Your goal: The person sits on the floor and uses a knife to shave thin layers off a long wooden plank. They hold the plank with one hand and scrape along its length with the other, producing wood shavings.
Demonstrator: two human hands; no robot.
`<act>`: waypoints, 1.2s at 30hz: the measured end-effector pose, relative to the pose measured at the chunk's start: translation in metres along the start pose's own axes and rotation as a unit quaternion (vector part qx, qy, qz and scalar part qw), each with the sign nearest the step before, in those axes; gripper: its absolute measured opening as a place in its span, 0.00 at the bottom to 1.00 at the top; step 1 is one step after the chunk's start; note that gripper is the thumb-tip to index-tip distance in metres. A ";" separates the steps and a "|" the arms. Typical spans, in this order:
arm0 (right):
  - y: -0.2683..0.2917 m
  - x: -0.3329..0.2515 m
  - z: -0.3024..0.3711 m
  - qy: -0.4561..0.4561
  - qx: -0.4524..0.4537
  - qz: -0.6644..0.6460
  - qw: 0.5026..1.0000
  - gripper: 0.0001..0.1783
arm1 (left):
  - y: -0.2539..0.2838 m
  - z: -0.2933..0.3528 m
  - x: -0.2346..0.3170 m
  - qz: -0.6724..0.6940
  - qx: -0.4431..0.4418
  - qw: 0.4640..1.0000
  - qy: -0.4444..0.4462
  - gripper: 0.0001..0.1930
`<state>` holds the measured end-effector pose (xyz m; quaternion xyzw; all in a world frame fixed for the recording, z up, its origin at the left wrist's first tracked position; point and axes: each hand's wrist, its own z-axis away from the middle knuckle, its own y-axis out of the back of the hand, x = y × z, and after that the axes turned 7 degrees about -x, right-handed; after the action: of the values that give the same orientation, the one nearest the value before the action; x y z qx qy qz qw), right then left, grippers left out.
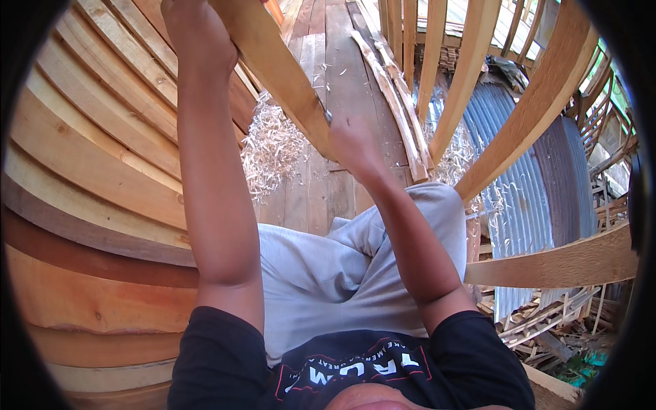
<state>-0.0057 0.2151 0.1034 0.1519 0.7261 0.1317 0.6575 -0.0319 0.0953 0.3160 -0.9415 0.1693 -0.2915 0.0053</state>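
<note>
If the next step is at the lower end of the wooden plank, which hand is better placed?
Probably the right hand: it is at the lower end of the plank, while the left hand is at the picture's top edge, partly cut off.

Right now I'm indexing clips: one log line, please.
left hand: at plank, cropped; right hand: closed, apparently on metal piece, at plank's lower end; shavings: on floorboards

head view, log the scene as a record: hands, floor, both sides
left hand: beside long yellowish wooden plank; grip out of frame
right hand: closed near plank's lower end, small grey metal tip showing
floor: brown wooden boards, pale curled wood shavings
left side: row of light brown wooden planks
right side: yellowish wooden beams, grey corrugated metal sheets
</note>
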 end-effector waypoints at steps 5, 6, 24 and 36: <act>-0.008 0.050 -0.002 -0.166 -0.030 -0.077 0.983 0.23 | -0.030 -0.006 0.004 -0.039 0.067 0.997 -0.009 0.13; -0.010 0.061 -0.003 -0.193 -0.042 -0.088 0.976 0.23 | -0.029 -0.009 0.002 -0.043 0.071 0.997 -0.004 0.13; -0.054 0.056 -0.032 -0.117 -0.042 -0.046 0.991 0.30 | 0.111 -0.043 -0.036 -0.195 0.055 0.978 0.055 0.15; -0.029 0.064 -0.033 -0.138 -0.067 -0.087 0.984 0.37 | 0.128 0.041 -0.058 0.038 0.084 0.991 0.098 0.16</act>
<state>-0.0452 0.2138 0.0369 0.0605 0.6280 0.1002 0.7694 -0.0943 -0.0104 0.2363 -0.8973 0.1795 -0.3954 0.0792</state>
